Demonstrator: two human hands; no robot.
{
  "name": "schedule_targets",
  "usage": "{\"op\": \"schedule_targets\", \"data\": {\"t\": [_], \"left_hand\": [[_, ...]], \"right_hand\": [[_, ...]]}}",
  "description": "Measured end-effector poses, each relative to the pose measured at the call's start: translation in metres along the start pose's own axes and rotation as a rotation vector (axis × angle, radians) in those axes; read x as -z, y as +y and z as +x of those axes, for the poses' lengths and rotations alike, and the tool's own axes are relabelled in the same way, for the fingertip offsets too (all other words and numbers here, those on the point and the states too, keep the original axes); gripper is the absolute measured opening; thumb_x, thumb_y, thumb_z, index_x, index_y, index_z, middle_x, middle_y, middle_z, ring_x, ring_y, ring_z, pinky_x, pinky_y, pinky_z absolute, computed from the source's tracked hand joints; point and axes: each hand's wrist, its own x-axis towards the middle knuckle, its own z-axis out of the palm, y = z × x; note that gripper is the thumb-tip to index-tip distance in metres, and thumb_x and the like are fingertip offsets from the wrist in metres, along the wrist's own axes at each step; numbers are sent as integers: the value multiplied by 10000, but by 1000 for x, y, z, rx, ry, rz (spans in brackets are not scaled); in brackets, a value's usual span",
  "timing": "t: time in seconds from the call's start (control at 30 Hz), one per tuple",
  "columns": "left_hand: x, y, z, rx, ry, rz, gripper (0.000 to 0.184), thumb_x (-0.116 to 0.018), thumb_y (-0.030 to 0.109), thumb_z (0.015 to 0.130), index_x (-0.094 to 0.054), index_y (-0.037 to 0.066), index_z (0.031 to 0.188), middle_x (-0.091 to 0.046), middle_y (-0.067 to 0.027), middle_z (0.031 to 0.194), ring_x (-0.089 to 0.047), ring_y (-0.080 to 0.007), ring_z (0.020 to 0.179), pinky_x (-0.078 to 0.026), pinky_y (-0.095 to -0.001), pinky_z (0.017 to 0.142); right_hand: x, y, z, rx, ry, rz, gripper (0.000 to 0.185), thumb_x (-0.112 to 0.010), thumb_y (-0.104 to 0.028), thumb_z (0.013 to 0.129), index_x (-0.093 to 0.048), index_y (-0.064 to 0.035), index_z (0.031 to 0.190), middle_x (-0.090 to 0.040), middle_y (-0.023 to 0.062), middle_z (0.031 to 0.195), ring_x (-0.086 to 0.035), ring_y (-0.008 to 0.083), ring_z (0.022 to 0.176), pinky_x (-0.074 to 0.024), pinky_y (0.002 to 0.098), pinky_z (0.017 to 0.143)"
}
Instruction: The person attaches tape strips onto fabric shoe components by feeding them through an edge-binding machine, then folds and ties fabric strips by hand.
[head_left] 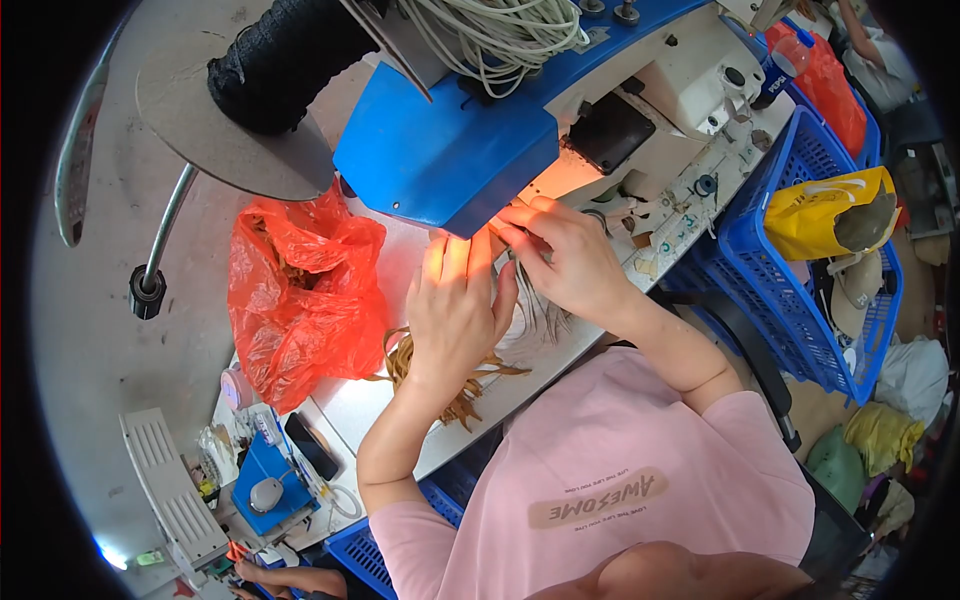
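Just below the left wrist, a loose bundle of tan, ribbon-like strips (462, 402) lies on the white worktable (352, 408), with limp grey-white strands (545, 318) beside it, under the right hand (570, 258). The left hand (452, 318) is palm down, fingers close together, tips at the lower edge of the angular blue machine head (450, 160); whether they grip anything cannot be told. The right hand bends inward, thumb and forefinger narrowly spaced beside the left fingertips, though glare hides whatever may be between them. Left of the hands sits a crumpled, translucent red plastic bag (335, 330) with brown material (290, 270) inside. Farther out stand a black thread spool (285, 65) above and a blue lattice-sided plastic basket (755, 275) to the right.
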Motion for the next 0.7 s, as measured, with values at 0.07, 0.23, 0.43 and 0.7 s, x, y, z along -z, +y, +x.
{"op": "schedule_targets", "data": {"t": [0.07, 0.23, 0.43, 0.7], "left_hand": [[-2, -1, -1, -16, 20, 9, 396, -681, 162, 790, -593, -32, 1124, -596, -173, 1111, -577, -334, 944, -498, -390, 763], [-1, -1, 1, -14, 26, 1, 394, -682, 156, 787, -595, -27, 1125, -600, -173, 1108, -581, -335, 929, -499, -389, 761], [-1, -1, 1, 7, 11, -10, 390, -684, 153, 784, -596, -22, 1122, -606, -170, 1103, -583, -335, 912, -498, -389, 756], [5, -16, 6, 44, -54, -157, 326, -665, 139, 787, -632, 28, 1092, -598, -140, 998, -587, -330, 923, -494, -374, 745]], "right_hand": [[0, 0, 0, 9, 2, -7, 203, -571, -141, 904, -662, -51, 1061, -600, 108, 827, -613, 289, 716, -490, 391, 629], [0, 0, -1, 5, -12, -19, 211, -564, -147, 907, -662, -46, 1065, -601, 110, 843, -617, 289, 730, -496, 390, 641], [0, -2, 0, 13, -8, -60, 217, -566, -150, 903, -661, -41, 1065, -610, 113, 879, -624, 294, 748, -505, 394, 655], [-5, -1, -4, 112, 49, -104, 177, -602, -171, 882, -656, -69, 1018, -590, 97, 844, -620, 281, 723, -503, 393, 639]]}}
